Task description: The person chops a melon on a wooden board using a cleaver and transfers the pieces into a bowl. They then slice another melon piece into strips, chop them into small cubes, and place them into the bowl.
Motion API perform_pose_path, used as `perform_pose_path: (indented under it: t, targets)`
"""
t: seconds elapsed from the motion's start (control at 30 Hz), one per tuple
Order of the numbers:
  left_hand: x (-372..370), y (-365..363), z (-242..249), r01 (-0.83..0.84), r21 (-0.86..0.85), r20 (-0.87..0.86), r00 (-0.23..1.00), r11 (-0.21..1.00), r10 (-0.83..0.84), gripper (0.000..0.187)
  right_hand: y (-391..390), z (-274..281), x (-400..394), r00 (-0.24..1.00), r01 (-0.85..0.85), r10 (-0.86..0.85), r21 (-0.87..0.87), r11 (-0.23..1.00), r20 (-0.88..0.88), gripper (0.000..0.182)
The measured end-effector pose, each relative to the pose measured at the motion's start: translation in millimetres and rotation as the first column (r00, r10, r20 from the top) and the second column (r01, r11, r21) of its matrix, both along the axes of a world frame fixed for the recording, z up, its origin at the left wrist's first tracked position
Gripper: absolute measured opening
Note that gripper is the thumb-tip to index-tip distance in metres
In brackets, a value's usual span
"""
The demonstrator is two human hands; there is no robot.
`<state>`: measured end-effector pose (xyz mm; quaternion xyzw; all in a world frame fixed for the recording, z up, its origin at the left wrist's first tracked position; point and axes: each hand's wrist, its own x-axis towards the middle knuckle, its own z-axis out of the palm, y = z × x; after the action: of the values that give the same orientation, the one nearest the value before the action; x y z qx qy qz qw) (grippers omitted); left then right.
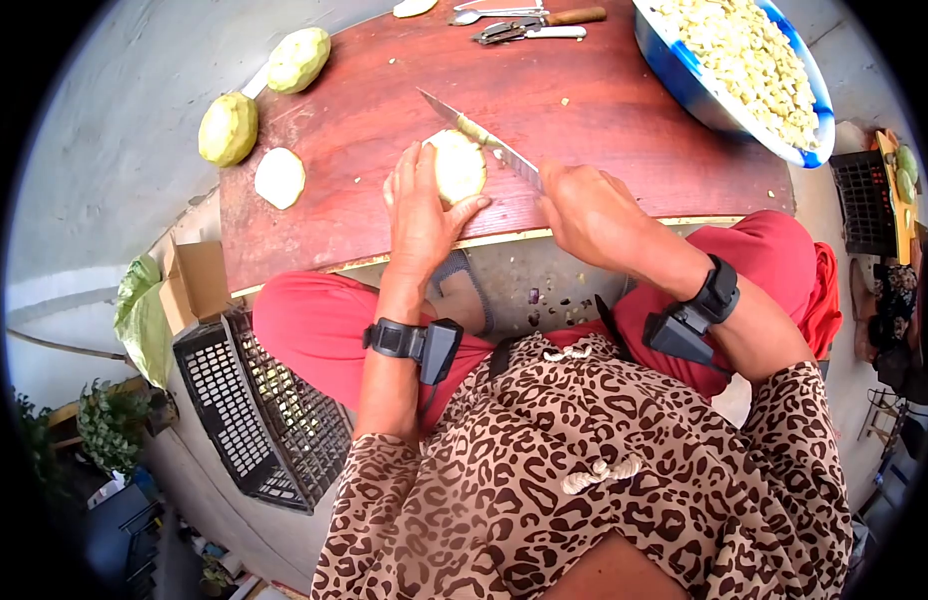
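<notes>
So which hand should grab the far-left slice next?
Probably the left hand: it's nearer the slice, though it must first release the piece. The right hand is farther off and holds the knife.

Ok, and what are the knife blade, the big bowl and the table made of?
The knife blade looks like metal: thin and grey. The bowl seems glossy, blue-and-white enamelled metal, though shiny plastic is possible. The table may be wood or board, reddish-brown, with streaks and scuffs on top.
</notes>
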<state>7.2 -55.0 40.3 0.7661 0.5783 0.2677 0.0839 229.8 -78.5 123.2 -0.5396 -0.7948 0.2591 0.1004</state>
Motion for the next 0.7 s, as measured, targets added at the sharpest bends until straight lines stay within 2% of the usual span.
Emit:
perform_pose_path:
  t: [0.37, 0.57, 0.7]
  targets:
    - [-5.6, 1.5, -0.1, 0.023, -0.036, 0.024, 0.999, 0.999, -0.022, 0.084, 6.0, -4.7, 1.0, 0.999, -0.008, 0.007, -0.021, 1.000, -0.041, 0.018]
    - [-3.6, -0.6, 0.2, 0.001, -0.059, 0.042, 0.999, 0.998, 0.001, 0.084, 3.3, 1.6, -3.6, 1.000, -0.013, 0.013, -0.049, 0.999, 0.002, 0.017]
    - [0.3, -1.2, -0.6, 0.002, -0.034, 0.073, 0.997, 0.999, 0.001, 0.082, 4.2, 1.8, -2.7, 1.000, -0.022, 0.022, 0.008, 1.000, 0.005, 0.017]
